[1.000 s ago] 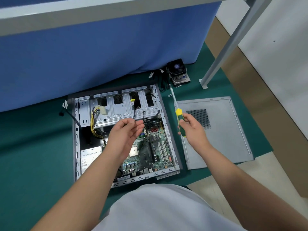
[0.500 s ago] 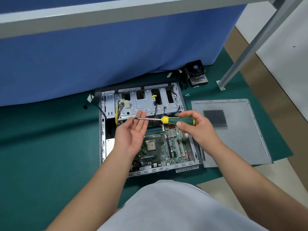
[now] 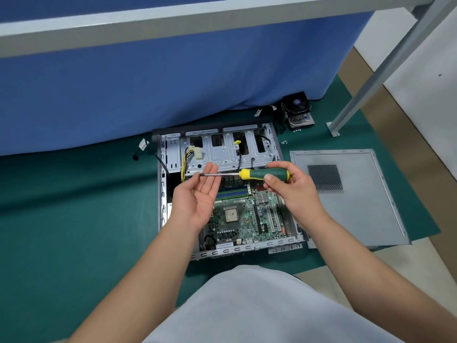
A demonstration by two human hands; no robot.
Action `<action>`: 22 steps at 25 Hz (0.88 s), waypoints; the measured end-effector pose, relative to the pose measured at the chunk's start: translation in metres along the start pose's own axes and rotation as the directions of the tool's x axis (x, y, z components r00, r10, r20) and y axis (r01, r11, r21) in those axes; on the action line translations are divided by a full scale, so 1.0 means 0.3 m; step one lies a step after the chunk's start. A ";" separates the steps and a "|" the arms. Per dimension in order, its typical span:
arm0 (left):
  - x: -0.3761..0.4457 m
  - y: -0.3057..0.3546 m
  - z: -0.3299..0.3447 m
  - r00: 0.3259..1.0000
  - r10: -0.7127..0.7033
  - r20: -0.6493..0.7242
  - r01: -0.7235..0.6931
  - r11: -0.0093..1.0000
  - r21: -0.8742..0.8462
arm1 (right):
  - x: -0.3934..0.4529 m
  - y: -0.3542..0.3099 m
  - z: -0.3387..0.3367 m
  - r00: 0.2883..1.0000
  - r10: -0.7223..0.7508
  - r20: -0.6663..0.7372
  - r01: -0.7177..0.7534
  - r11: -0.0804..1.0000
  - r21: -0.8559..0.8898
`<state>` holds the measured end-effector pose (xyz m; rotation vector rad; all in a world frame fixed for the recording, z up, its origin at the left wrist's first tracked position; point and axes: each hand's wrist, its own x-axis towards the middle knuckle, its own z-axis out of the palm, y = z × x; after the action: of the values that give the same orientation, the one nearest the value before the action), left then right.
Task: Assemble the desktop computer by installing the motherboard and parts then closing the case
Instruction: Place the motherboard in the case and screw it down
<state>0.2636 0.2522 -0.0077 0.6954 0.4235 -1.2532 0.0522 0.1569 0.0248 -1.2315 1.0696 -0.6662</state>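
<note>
While my right hand (image 3: 294,191) grips the screwdriver (image 3: 247,174) by its green handle, shaft level toward nine o'clock, my left hand (image 3: 197,194) lies spread, palm up, fingertips touching the tip, probably to seat a screw I cannot see. Below them the motherboard (image 3: 244,214) sits in the open case (image 3: 162,194). The side panel (image 3: 358,206) waits at three o'clock, the cooler (image 3: 296,110) at one.

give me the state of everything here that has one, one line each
computer case: open, lying flat
motherboard: inside case, CPU socket bare
side panel: off, flat on mat
cooler fan: uninstalled, on mat
screwdriver: held horizontal
right hand: gripping screwdriver handle
left hand: palm up, fingers straight, at screwdriver shaft
</note>
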 end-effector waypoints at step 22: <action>0.009 -0.029 0.038 0.998 0.034 -0.057 -0.032 0.999 0.035 | -0.007 0.021 0.015 0.999 0.000 -0.045 0.001 0.999 0.039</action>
<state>0.2552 0.2412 -0.0033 0.7662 0.4372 -1.2134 0.0545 0.1622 0.0193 -1.1878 1.0882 -0.7150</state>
